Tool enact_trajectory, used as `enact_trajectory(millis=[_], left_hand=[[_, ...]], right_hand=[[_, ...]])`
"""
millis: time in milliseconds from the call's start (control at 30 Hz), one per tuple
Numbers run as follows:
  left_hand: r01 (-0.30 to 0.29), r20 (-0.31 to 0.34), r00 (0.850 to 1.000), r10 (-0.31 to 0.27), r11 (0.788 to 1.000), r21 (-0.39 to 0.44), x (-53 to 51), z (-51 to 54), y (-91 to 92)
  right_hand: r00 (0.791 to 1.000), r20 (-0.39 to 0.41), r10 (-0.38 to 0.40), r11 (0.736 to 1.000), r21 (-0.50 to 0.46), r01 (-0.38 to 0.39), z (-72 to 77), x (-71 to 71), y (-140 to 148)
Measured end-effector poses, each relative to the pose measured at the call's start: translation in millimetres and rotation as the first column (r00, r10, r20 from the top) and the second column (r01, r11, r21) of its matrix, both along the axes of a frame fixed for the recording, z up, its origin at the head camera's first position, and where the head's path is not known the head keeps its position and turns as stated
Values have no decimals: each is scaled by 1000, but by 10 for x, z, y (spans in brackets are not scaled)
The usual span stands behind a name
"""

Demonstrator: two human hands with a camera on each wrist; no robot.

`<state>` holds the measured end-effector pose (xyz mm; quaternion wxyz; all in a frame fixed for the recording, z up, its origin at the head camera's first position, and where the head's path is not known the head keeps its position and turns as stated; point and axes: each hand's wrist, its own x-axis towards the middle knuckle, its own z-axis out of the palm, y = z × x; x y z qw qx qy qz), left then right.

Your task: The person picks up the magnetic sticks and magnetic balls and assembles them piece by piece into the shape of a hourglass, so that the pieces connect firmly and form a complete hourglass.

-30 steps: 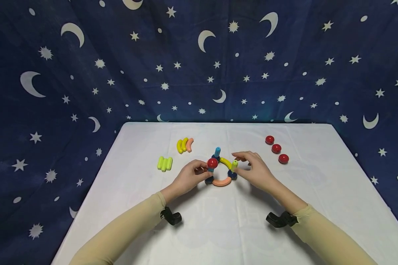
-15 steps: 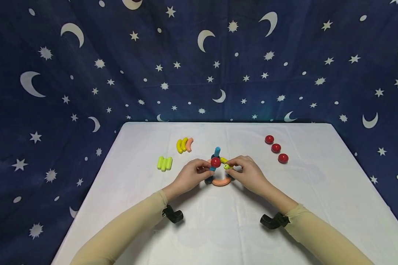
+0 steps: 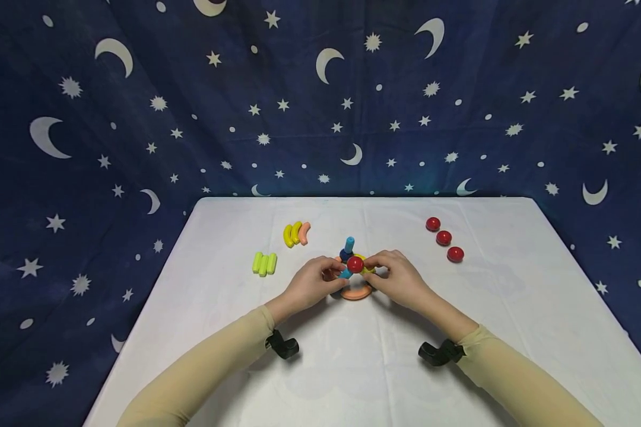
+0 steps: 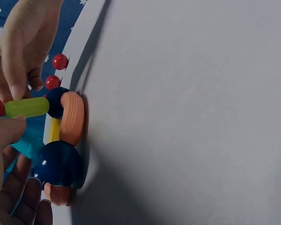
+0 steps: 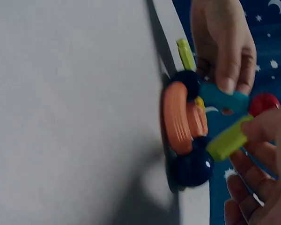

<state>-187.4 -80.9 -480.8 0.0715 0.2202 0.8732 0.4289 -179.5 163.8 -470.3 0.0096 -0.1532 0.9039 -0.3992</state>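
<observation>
A ring of dark blue balls (image 4: 61,164) joined by curved orange sticks (image 3: 356,293) and a yellow one (image 4: 55,130) lies on the table. My left hand (image 3: 314,279) pinches a blue stick (image 5: 218,95) that leans inward from one ball and bears a red ball (image 3: 355,264). With thumb and fingers, my right hand (image 3: 400,279) pinches a green stick (image 5: 228,140) on another ball, tilted toward that red ball. In the left wrist view its end meets the red ball; whether they are joined I cannot tell. Another blue stick (image 3: 349,244) stands upright at the back.
Loose green sticks (image 3: 264,264) lie to the left, with two yellow and one orange curved stick (image 3: 304,233) behind them. A row of red balls (image 3: 444,238) sits at the back right. A patterned dark blue curtain (image 3: 299,118) hangs behind the white table (image 3: 320,379).
The red ball on its blue stick has swung to the right. My right hand has moved left, taken hold of the green stick and tilted it inward.
</observation>
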Motion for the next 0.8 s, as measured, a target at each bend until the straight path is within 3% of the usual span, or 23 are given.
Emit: enact_trajectory(millis=[200,300,467,633,800], left_hand=[[-36,-48,998,31,994,-104,26,-59,1],[-52,-68,997,41,984,-169,37,-90,-11],[-60,-19,998,57,985,-160,25,-121,-45],[-111,37,992,119,981,-159,-57,-118,-159],[-135,32,990,140,983,-123,-180,-78,-266]], right_hand=[[994,106,-23,995,-93,33,1,-240,50],[983,177,52,993,-110,-32,-51,-431,14],[947,262,183,980,-120,-156,-158,-644,-33],[950,264,168,985,-73,-154,-183,-673,-41],[958,254,137,991,-20,-136,-195,-639,-18]])
